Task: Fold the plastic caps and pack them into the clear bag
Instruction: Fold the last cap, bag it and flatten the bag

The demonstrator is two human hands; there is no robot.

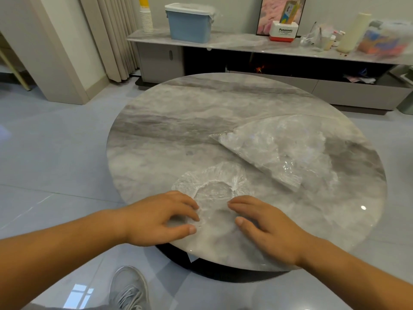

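Blue bin (190,26) near stacked cups (146,20)

A crinkled clear plastic cap (212,182) lies spread flat near a clear bag (279,151) lying flat, holding caps.

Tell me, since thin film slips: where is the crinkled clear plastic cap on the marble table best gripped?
Pinch the crinkled clear plastic cap by its ruffled near edge, left hand and right hand either side, coming from the near side: it lies flat, opening up, nearest them.
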